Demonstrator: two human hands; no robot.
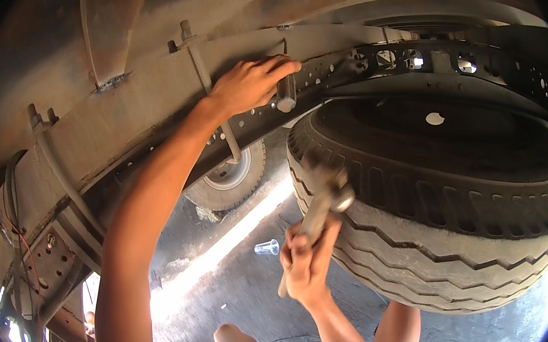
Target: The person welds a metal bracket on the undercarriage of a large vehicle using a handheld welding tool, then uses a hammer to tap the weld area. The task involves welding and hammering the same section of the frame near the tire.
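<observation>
Under a vehicle, the leaf spring stack (128,99) runs from the lower left up toward the middle, bound by U-shaped clamps (196,56). The left hand (246,84) reaches up to it, its fingers (278,68) wrapped around a short metal punch (286,92) held upright against the perforated frame rail (392,60) just beside the spring's end. Below and to the right, the right hand (304,264) has its fingers closed tight on the handle of a hammer (325,196), whose head is raised and blurred in front of the big worn tyre (430,207). A smaller wheel (230,173) and a clear plastic cup (267,247) on the concrete floor (241,288) sit beyond the arms.

The step in hand looks like driving the punch with hammer blows. The next blow calls for a steady left grip on the punch and a square hit on its lower end, clear of the knuckles.
</observation>
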